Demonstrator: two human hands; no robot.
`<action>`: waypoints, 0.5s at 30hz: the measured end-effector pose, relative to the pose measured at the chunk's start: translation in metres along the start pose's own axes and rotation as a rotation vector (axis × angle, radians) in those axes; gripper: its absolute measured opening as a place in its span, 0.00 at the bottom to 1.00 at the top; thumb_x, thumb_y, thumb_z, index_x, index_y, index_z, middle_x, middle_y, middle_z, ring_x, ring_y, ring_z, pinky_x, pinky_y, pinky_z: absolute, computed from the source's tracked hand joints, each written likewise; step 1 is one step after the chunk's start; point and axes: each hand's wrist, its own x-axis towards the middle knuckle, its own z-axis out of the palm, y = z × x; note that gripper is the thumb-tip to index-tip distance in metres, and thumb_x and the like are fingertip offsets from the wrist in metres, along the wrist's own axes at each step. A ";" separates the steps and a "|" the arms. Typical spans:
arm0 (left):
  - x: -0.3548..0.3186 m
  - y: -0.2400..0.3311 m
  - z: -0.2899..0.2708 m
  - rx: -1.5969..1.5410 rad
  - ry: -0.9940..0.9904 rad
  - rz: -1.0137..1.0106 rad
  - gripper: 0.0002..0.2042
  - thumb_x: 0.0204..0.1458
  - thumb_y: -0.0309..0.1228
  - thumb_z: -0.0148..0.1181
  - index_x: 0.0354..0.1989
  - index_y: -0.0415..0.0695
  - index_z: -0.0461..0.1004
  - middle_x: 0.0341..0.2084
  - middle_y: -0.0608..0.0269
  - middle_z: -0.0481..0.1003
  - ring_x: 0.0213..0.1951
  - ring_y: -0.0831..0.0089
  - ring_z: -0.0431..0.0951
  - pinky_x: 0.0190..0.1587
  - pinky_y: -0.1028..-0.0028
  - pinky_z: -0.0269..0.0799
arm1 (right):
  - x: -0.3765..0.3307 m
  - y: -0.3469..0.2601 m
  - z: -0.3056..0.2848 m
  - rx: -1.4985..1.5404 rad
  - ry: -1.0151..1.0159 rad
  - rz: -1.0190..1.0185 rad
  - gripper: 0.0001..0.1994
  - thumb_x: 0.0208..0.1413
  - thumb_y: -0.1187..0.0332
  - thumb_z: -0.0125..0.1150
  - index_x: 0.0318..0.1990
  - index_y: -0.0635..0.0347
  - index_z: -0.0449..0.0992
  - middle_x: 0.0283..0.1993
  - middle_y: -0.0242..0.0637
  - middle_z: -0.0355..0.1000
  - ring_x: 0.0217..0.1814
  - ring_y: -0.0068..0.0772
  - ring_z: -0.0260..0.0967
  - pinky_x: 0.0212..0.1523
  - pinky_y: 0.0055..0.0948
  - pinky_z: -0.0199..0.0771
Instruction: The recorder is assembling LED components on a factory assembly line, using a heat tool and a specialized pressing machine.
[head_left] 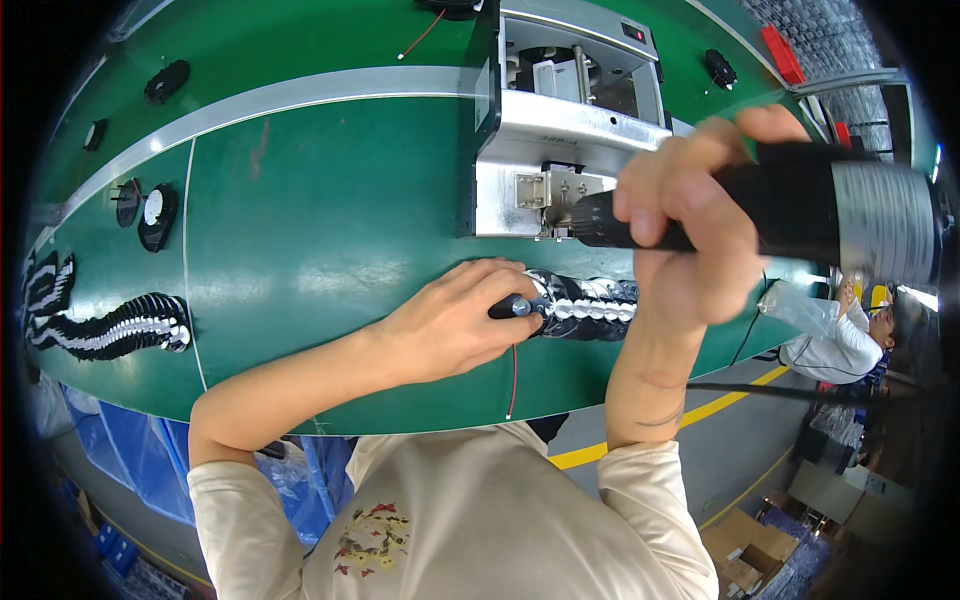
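My right hand (690, 205) is wrapped round a black electric screwdriver (790, 205) with a silver-grey band, somewhat blurred. Its tapered nose points left, at the front of a metal screw feeder (505, 200). Below, my left hand (470, 315) rests on the bench, thumb and forefinger closed on a small black part (515, 306) with a shiny round top. From beside it a red wire (514, 375) ends in a white plug. Against those fingers lies a row of black-and-white parts (590, 308), stacked on edge and running right under my right forearm.
The green bench (300, 210) holds another curved row of parts (115, 328) at left, and loose black parts (157, 215) behind it. A metal rail (300, 97) crosses the back. A dark cable (790, 393) hangs at right. Beyond, a co-worker (840, 340) holds a clear bag.
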 end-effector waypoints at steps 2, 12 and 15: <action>-0.001 -0.001 0.000 0.010 -0.006 0.003 0.15 0.44 0.25 0.68 0.42 0.47 0.80 0.48 0.56 0.71 0.56 0.51 0.72 0.55 0.58 0.75 | 0.004 0.000 0.002 -0.015 -0.005 0.028 0.26 0.50 0.78 0.49 0.60 0.60 0.62 0.23 0.35 0.62 0.16 0.27 0.58 0.22 0.34 0.68; -0.006 0.000 0.001 0.019 0.019 -0.024 0.11 0.46 0.28 0.67 0.40 0.46 0.81 0.47 0.56 0.72 0.56 0.51 0.73 0.55 0.56 0.75 | -0.047 -0.018 -0.010 0.145 -0.128 0.025 0.24 0.53 0.77 0.53 0.59 0.56 0.60 0.24 0.31 0.61 0.17 0.25 0.59 0.24 0.30 0.66; -0.004 0.000 0.001 0.024 0.033 -0.017 0.10 0.45 0.28 0.66 0.39 0.46 0.81 0.46 0.56 0.72 0.54 0.53 0.74 0.55 0.58 0.75 | -0.058 -0.015 -0.005 0.128 -0.064 0.059 0.23 0.53 0.78 0.54 0.58 0.56 0.59 0.24 0.32 0.62 0.16 0.25 0.58 0.24 0.31 0.66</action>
